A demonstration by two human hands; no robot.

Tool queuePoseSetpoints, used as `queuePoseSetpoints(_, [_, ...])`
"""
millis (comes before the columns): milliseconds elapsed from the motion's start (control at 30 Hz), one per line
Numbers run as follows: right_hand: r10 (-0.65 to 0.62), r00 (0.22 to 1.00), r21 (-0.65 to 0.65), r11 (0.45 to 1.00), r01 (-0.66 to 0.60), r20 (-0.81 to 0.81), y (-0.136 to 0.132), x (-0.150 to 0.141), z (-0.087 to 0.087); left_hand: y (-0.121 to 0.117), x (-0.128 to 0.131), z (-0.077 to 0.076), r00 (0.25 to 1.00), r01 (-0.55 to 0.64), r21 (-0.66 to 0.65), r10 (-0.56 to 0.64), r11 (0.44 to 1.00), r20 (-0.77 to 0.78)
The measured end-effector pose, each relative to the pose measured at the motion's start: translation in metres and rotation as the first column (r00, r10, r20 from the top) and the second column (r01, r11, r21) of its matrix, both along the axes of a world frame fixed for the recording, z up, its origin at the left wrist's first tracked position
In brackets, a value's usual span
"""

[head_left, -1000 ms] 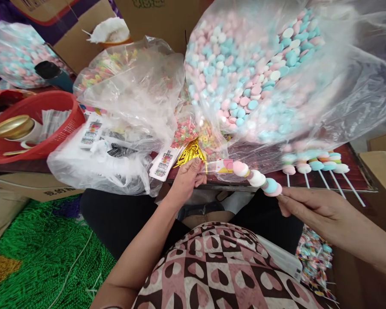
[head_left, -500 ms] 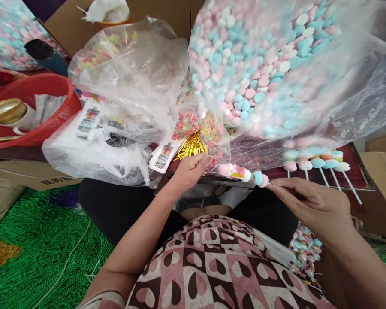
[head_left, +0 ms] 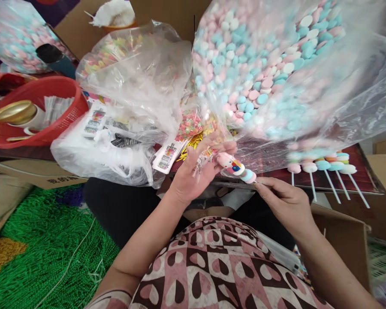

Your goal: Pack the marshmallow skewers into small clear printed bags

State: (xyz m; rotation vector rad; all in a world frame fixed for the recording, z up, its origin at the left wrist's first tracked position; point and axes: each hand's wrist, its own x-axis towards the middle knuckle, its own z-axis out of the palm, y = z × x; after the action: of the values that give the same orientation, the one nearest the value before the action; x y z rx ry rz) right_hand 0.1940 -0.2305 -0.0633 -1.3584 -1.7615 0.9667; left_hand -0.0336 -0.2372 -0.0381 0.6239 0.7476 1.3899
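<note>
My right hand (head_left: 284,201) pinches the stick end of a candy skewer (head_left: 241,170) of pink, white and blue discs. My left hand (head_left: 196,169) is at the skewer's far end, fingers closed on a small clear printed wrapper (head_left: 203,158) by the skewer's tip. Both hands are at the table's front edge, under a huge clear bag of pink, blue and white candies (head_left: 263,73). Gold twist ties (head_left: 191,143) lie just behind my left hand.
Several finished candy skewers (head_left: 321,167) lie on the dark table at right. Clear bags with coloured candy rings (head_left: 131,81) and printed labels (head_left: 169,155) crowd the middle. A red basket (head_left: 35,111) holding a gold bowl stands left. Cardboard boxes (head_left: 350,240) flank me; green fringe (head_left: 45,253) lies lower left.
My right hand has brought the skewer in toward my left hand. The left hand has lifted off the gold ties and now holds a clear wrapper at the skewer's tip.
</note>
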Motion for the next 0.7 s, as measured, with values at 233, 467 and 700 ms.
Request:
queuePoseSetpoints(233, [-0.105, 0.970, -0.208, 0.976, 0.058, -0.220, -0.001, -0.021, -0.009, 0.002, 0.010, -0.001, 0.999, -0.003, 0.206, 0.011, 0.978, -0.040])
queuePoseSetpoints(467, [-0.079, 0.981, -0.092, 0.994, 0.063, -0.177, -0.005, -0.030, -0.005, 0.017, 0.027, 0.003, 0.972, -0.233, 0.018, 0.234, 0.972, -0.027])
queuePoseSetpoints(700, [-0.115, 0.934, -0.297, 0.955, 0.009, -0.338, -0.007, -0.045, -0.018, 0.018, 0.033, -0.011, 0.971, -0.238, -0.022, 0.238, 0.971, -0.008])
